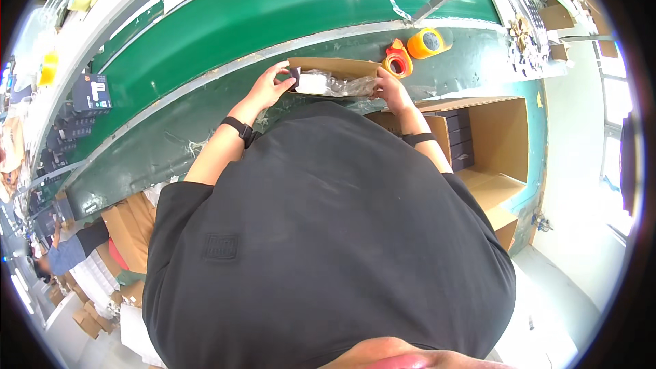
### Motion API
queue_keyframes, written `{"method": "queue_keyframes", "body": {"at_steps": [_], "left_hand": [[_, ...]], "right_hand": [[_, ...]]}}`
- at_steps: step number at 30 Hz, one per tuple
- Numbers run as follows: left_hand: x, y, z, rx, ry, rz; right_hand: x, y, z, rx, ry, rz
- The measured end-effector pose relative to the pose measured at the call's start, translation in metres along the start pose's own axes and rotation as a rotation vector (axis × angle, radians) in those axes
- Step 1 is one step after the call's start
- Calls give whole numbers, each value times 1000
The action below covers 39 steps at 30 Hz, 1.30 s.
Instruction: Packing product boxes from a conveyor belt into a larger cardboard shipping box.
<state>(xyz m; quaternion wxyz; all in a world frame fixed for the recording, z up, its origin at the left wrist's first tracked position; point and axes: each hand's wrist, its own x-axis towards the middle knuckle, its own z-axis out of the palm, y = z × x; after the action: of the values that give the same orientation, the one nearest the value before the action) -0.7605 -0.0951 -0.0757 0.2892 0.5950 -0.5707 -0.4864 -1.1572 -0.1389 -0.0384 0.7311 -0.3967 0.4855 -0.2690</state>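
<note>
A narrow, open cardboard box point(335, 65) sits at the near edge of the workbench, in front of my chest. Inside it lie a clear plastic bag point(350, 86) and a white item point(313, 83) partly covered by the plastic. My left hand point(270, 87) is closed around the box's left end, where a small dark piece point(294, 78) shows by the thumb. At the opposite end, my right hand point(393, 93) grips the box's right edge, its fingers close to the crumpled plastic. My torso hides the box's near side.
An orange tape dispenser point(397, 61) and a yellow-orange tape roll point(428, 43) stand right of the box. Beyond runs a green conveyor belt point(287, 10). A large open carton point(502, 133) with dark boxes point(459, 138) is at my right. Dark boxes point(92, 92) are stacked far left.
</note>
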Motion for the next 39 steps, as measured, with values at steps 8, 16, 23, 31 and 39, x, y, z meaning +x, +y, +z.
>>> {"method": "queue_keyframes", "body": {"at_steps": [8, 16, 23, 31, 39], "left_hand": [[1, 26, 4, 226, 92, 318], [8, 35, -12, 576, -92, 552], [-10, 55, -14, 699, -199, 648], [-8, 66, 4, 781, -182, 614], [-21, 66, 17, 821, -18, 639]], "right_hand": [[-18, 5, 36, -433, 229, -229], [-1, 22, 12, -889, 187, -470], [-37, 0, 30, -1197, -19, -642], [-48, -21, 39, -1285, -52, -526], [-44, -16, 44, -1283, -36, -540]]}}
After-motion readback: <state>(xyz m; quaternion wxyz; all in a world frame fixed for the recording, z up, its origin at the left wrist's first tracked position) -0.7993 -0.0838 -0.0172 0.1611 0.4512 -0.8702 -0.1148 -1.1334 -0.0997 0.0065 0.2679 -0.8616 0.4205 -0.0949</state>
